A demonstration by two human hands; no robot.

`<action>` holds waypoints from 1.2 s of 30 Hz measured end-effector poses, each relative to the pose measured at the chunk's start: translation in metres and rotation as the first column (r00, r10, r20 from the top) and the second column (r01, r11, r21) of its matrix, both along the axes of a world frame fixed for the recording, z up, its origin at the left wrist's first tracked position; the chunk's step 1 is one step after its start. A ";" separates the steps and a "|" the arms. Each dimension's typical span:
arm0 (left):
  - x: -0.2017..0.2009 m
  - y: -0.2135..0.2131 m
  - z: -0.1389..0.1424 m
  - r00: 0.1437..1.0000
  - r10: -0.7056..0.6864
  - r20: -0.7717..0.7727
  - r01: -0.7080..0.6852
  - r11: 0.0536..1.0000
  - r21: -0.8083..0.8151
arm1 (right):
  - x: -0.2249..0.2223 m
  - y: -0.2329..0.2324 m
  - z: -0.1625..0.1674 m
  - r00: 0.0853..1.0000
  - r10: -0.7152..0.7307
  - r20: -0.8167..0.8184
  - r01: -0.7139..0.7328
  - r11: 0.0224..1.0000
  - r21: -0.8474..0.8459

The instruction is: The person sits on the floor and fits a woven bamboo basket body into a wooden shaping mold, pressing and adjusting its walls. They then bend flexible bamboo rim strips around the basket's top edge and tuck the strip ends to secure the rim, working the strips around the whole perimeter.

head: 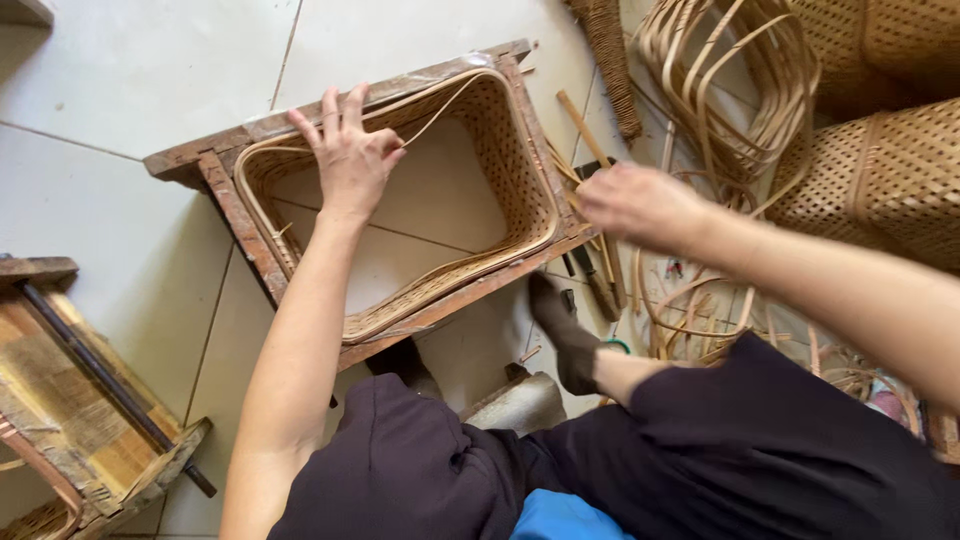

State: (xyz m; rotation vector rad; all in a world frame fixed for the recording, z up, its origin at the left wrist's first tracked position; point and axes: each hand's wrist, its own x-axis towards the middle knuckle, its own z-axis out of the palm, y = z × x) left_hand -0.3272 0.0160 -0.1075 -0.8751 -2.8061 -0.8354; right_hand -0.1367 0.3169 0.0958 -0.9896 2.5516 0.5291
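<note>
A bottomless woven cane basket (512, 175) sits inside a worn rectangular wooden frame (236, 210) on the tiled floor. My left hand (350, 158) rests on the basket's far left rim, fingers spread, and pinches a thin cane strip (443, 102) that arcs over to the far right corner. My right hand (636, 205) hovers to the right of the frame, blurred, with curled fingers. It is just below a wooden stick (581, 124) and above some dark tools (597, 278) on the floor. Whether it holds anything is unclear.
Loose coils of cane (728, 95) and finished woven baskets (890, 175) lie to the right. Another wooden frame (75, 400) stands at the lower left. My foot in a dark sock (562, 335) presses against the near side of the frame.
</note>
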 end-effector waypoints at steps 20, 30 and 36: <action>-0.016 0.017 0.011 0.996 0.050 -0.076 -0.075 0.923 -0.378 | -0.025 -0.148 -0.181 0.915 0.188 0.358 0.159 0.647 -0.746; -0.010 0.012 -0.009 0.966 0.030 -0.255 -0.133 0.908 -0.397 | -0.032 -0.170 -0.189 0.828 0.218 0.516 0.327 0.560 -0.761; -0.017 0.004 0.008 0.992 0.021 -0.126 -0.052 0.966 -0.251 | -0.085 -0.165 -0.173 0.985 0.043 0.164 0.149 0.242 -0.959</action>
